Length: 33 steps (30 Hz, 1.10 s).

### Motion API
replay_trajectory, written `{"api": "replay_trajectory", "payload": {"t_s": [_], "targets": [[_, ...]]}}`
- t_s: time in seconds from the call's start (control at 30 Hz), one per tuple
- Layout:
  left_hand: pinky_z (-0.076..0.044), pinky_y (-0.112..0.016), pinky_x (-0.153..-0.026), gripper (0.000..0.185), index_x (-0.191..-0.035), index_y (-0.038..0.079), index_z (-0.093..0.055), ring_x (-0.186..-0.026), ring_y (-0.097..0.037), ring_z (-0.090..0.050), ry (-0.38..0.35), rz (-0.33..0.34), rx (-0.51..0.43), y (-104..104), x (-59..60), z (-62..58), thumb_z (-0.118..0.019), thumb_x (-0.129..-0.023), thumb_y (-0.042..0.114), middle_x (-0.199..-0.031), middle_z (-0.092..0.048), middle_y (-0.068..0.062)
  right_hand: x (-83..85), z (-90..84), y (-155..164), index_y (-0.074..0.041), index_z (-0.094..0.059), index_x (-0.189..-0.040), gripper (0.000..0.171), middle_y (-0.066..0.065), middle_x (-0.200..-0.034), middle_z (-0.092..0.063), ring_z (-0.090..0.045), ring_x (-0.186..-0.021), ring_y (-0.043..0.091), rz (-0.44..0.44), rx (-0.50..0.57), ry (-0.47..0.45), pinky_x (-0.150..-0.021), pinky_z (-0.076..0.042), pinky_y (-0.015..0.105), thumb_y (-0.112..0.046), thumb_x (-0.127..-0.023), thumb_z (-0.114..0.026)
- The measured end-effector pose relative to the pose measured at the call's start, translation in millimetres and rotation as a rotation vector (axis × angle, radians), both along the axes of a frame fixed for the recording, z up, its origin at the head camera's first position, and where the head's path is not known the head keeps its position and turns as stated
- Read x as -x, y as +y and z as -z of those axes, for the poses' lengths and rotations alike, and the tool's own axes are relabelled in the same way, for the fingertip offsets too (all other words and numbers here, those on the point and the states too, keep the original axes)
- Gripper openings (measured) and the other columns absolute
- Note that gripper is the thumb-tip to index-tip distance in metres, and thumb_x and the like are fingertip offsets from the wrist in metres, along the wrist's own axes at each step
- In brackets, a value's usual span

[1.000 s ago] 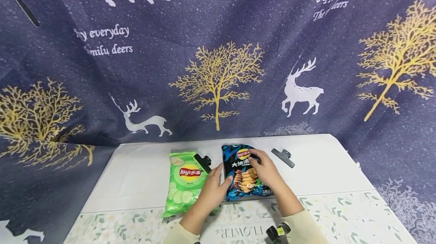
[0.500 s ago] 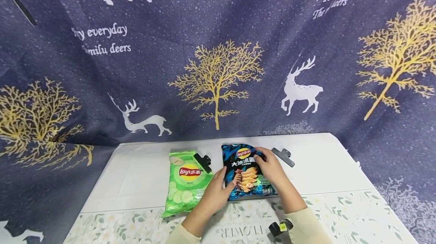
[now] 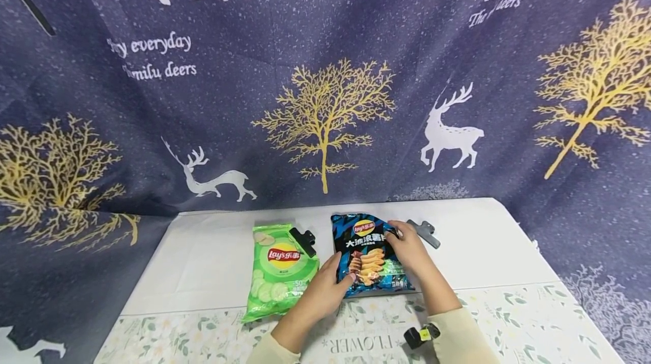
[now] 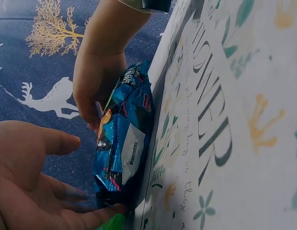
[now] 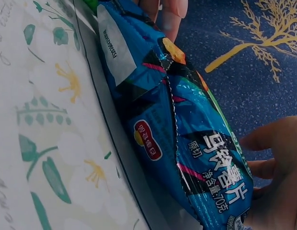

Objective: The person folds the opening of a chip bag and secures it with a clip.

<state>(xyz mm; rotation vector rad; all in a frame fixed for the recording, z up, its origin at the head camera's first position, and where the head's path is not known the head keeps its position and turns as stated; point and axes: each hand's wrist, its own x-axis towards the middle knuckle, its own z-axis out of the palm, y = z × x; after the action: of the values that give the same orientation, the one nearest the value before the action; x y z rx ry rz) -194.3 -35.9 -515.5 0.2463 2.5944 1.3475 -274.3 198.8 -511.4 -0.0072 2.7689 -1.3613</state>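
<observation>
A blue and black bag of Lay's chips (image 3: 363, 265) lies flat, front up, on the table in the head view. My left hand (image 3: 325, 285) is at its left side, thumb over the front edge; in the left wrist view its fingers are straight and spread, with a fingertip by the bag's end. Along the upper right edge my right hand (image 3: 411, 251) touches the bag with extended fingers. From the right wrist camera, the bag's bottom seam (image 5: 172, 120) faces me and the right fingers rest against its side.
Left of the blue bag lies a green Lay's bag (image 3: 280, 279), with a black clip (image 3: 303, 241) at its upper right edge. Another dark clip (image 3: 427, 234) lies just beyond my right hand. A patterned curtain (image 3: 325, 98) hangs behind the table.
My right hand has slid from the bag's upper front to its right edge. The left hand and the blue bag have shifted slightly to the right.
</observation>
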Motion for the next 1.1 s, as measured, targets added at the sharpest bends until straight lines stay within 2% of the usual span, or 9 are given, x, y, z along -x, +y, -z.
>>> {"api": "replay_trajectory", "payload": {"t_s": [0.17, 0.37, 0.67, 0.87, 1.1], "targets": [[-0.028, -0.060, -0.121, 0.075, -0.159, -0.001, -0.025, -0.152, -0.041, -0.030, -0.017, 0.005, -0.013, -1.1, 0.7, 0.1, -0.054, -0.103, 0.039, -0.165, -0.027, -0.022, 0.8, -0.8, 0.2, 0.000, -0.044, -0.150, 0.053, 0.031, -0.158, -0.030, -0.038, -0.142, 0.052, 0.002, 0.001, -0.039, -0.115, -0.034, 0.065, -0.026, -0.105, -0.050], [-0.027, -0.060, -0.122, 0.075, -0.160, 0.000, -0.024, -0.152, -0.040, -0.029, -0.026, 0.012, -0.013, -1.9, 1.8, 1.6, -0.054, -0.103, 0.040, -0.165, -0.026, -0.021, 2.5, 0.1, -1.3, 0.004, -0.035, -0.153, 0.059, 0.034, -0.156, -0.034, -0.041, -0.141, 0.051, 0.014, 0.003, -0.066, -0.114, -0.037, 0.063, -0.026, -0.105, -0.050], [-0.028, -0.060, -0.121, 0.074, -0.158, -0.002, -0.026, -0.152, -0.041, -0.030, -0.013, 0.006, -0.015, -1.7, 1.9, 0.0, -0.055, -0.103, 0.038, -0.164, -0.028, -0.022, 1.6, 2.5, -1.9, 0.002, -0.025, -0.158, 0.065, 0.036, -0.157, -0.031, -0.039, -0.141, 0.054, 0.017, 0.014, -0.108, -0.114, -0.036, 0.065, -0.028, -0.105, -0.049], [-0.027, -0.060, -0.121, 0.073, -0.159, 0.000, -0.026, -0.152, -0.041, -0.029, -0.015, 0.009, -0.026, -2.5, 1.6, -0.8, -0.054, -0.103, 0.039, -0.164, -0.028, -0.022, 2.0, 5.3, -1.3, 0.000, -0.024, -0.158, 0.065, 0.035, -0.155, -0.035, -0.042, -0.139, 0.053, 0.035, 0.022, -0.112, -0.113, -0.037, 0.065, -0.028, -0.105, -0.048], [-0.028, -0.060, -0.121, 0.072, -0.160, 0.003, -0.026, -0.151, -0.040, -0.030, -0.011, 0.000, -0.043, -2.4, 1.9, -2.0, -0.054, -0.103, 0.038, -0.165, -0.028, -0.020, 2.7, 4.7, 0.1, 0.000, -0.026, -0.158, 0.059, 0.035, -0.154, -0.037, -0.040, -0.141, 0.052, 0.052, 0.027, -0.114, -0.115, -0.035, 0.064, -0.023, -0.106, -0.040]]}}
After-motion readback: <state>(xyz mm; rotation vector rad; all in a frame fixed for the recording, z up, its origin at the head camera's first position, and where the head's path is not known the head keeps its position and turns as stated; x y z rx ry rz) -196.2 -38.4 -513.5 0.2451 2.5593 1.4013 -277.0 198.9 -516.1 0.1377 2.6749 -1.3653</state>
